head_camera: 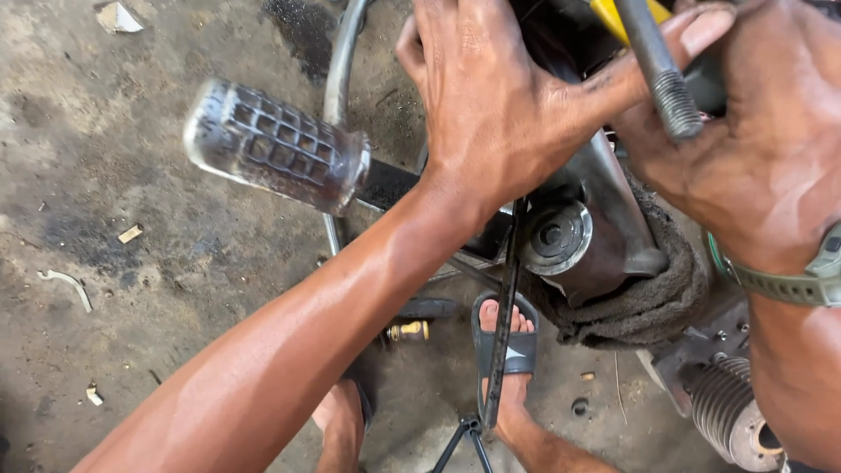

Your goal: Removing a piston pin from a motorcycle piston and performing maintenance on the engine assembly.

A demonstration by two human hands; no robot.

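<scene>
A long grey threaded bolt [659, 70] slants down from the top edge of the view, its threaded tip ending just over the back of the right hand [762, 166]. The left hand [495, 96] reaches across from the lower left, palm down and spread over the dark motorcycle parts, and its thumb [692, 35] stretches out to the right and presses against the bolt's shank just above the threads. The other left fingers [412, 48] curl over the far edge of the parts at the top, so what they grip cannot be told. The right hand lies beneath the bolt with its back to the camera; its fingers are hidden behind the bolt and the left thumb, so whether they close on anything cannot be told. A grey-green watch strap [788, 280] circles the right wrist. To the left of the left hand a ribbed rubber footpeg [276, 144] sticks out on a dark bar, close to the camera. Under the left wrist sits a shiny round metal hub end [556, 236], wrapped below by a dirty brown rag [639, 307]. A thin black rod [504, 315] runs down from the hub towards the floor. At the lower right a finned grey cylinder [727, 407] shows. On the stained concrete floor [105, 263] stand two feet in dark sandals [508, 346], with a small brass fitting [407, 331] beside them.
</scene>
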